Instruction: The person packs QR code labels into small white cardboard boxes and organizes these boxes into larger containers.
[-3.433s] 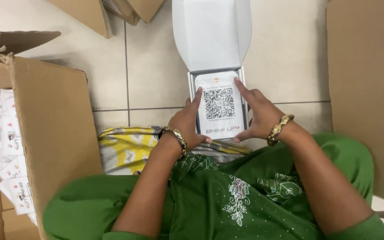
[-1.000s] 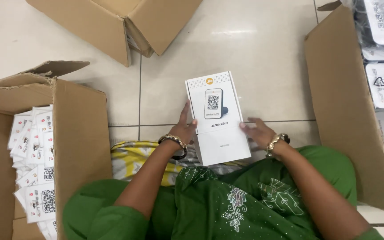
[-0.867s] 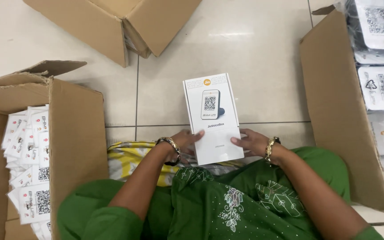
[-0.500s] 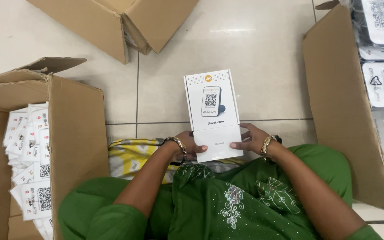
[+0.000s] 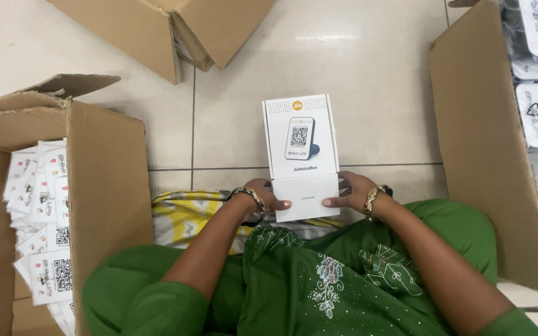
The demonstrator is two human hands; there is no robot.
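Over your lap, the white rectangular cardboard box [image 5: 302,155] is already shut, standing above the tiled floor [image 5: 375,93]. Your left hand [image 5: 261,198] and right hand [image 5: 351,193] grip its near end from both sides. Setting it down is what remains.

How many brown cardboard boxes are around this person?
3: one at the left holding white cards, one at the top, one at the right holding wrapped devices. Others may lie out of view.

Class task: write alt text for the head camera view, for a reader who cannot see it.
Both hands, left hand and right hand, hold the near end of a closed white product box over a tiled floor. An open carton of white cards sits on the left.
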